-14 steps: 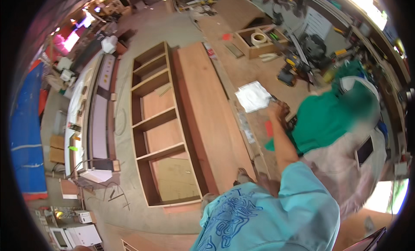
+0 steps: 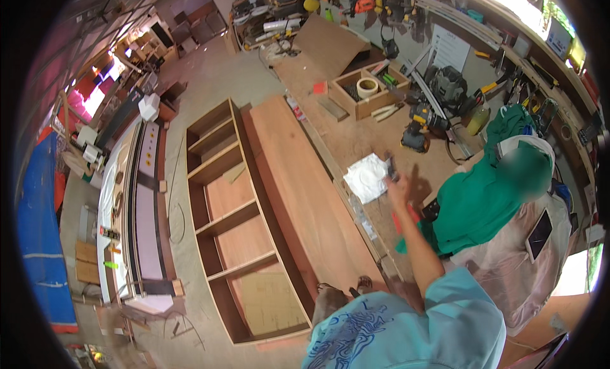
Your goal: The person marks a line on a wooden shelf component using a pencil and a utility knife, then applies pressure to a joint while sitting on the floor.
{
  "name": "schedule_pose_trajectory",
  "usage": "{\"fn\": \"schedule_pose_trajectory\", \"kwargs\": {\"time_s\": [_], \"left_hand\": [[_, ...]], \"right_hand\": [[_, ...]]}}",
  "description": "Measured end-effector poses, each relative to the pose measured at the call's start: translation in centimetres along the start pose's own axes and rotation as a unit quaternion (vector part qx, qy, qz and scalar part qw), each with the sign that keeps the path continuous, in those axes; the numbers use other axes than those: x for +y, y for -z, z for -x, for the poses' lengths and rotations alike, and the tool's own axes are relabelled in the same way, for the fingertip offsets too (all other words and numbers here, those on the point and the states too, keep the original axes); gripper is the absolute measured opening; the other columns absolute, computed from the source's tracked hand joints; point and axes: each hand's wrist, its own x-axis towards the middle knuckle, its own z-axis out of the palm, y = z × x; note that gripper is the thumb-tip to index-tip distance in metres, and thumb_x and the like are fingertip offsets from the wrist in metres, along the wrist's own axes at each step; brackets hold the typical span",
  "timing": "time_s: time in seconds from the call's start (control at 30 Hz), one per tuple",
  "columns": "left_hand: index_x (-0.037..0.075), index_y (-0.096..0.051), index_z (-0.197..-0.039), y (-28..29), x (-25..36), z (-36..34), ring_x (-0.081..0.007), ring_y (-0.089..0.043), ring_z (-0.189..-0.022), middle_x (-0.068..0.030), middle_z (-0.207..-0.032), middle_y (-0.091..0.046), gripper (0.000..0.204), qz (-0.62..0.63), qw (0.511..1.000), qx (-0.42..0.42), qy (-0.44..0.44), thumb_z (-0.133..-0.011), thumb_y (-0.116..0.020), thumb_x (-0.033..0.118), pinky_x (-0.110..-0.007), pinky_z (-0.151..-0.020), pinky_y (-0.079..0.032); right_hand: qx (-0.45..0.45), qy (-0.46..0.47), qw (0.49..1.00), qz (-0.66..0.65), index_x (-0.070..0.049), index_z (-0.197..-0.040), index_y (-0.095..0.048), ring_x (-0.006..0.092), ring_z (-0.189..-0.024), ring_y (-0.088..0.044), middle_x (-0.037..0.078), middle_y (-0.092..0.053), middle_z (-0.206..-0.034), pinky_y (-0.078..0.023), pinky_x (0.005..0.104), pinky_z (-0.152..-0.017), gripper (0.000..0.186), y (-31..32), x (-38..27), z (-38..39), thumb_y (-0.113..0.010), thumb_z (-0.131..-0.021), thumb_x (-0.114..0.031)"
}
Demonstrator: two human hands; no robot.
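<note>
My right arm, in a teal sleeve, reaches forward over the wooden workbench [image 2: 356, 140]. At its end my right hand [image 2: 399, 191] is closed around a small dark object [image 2: 393, 170], whose kind I cannot make out. That object is at the right edge of a crumpled white cloth or paper [image 2: 366, 179] lying on the bench. A red piece [image 2: 406, 218] lies beside my forearm. My left hand is out of view.
Left of the bench lie a long wooden board [image 2: 298, 178] and a shelf frame [image 2: 259, 204] with several compartments. On the bench are a cordless drill [image 2: 419, 130] and an open wooden box [image 2: 343, 92] holding a tape roll [image 2: 366, 87]. Green cloth [image 2: 470, 200] bulges at right.
The view has tilted, so the bench and shelf frame appear lower. My right hand has turned slightly, showing more of the dark object, and the white cloth or paper looks more bunched up.
</note>
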Motion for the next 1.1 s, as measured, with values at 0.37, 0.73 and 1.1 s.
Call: {"fn": "schedule_pose_trajectory", "kwargs": {"time_s": [0.37, 0.73, 1.1], "left_hand": [[-0.003, -0.056, -0.143, -40.6, -6.4, 26.0, -0.0195, -0.066, -0.114, -0.0123, -0.126, -0.069, 0.054, 0.587, 0.555, -0.325, 0.491, -0.105, -0.064, 0.034, -0.033, -0.093, -0.055], [-0.003, -0.063, -0.130, -44.7, -13.0, 18.0, -0.0241, -0.066, -0.112, -0.0153, -0.124, -0.069, 0.037, 0.654, 0.473, -0.364, 0.465, -0.103, -0.063, 0.022, -0.039, -0.098, -0.053], [-0.004, -0.063, -0.132, -51.7, -13.8, 11.6, -0.0236, -0.066, -0.114, -0.0135, -0.124, -0.070, 0.033, 0.667, 0.435, -0.403, 0.451, -0.103, -0.062, 0.012, -0.038, -0.103, -0.051]], "right_hand": [[-0.576, -0.169, 0.693, -0.400, -0.005, -0.151, -0.047, 0.0102, -0.082, -0.062, 0.003, -0.065, -0.099, -0.054, 0.0281, -0.068, 0.051, -0.5, -21.4, 20.9, -0.064, -0.104, -0.018], [-0.566, -0.224, 0.639, -0.470, -0.005, -0.163, -0.033, 0.0141, -0.090, -0.062, 0.004, -0.064, -0.098, -0.054, 0.0330, -0.079, 0.062, -8.4, -25.9, 24.9, -0.059, -0.107, -0.017], [-0.411, -0.318, 0.696, -0.496, -0.001, -0.132, -0.058, 0.0112, -0.069, -0.056, 0.005, -0.064, -0.095, -0.048, 0.0307, -0.058, 0.036, -14.9, -27.6, 20.3, -0.067, -0.104, -0.020]]}}
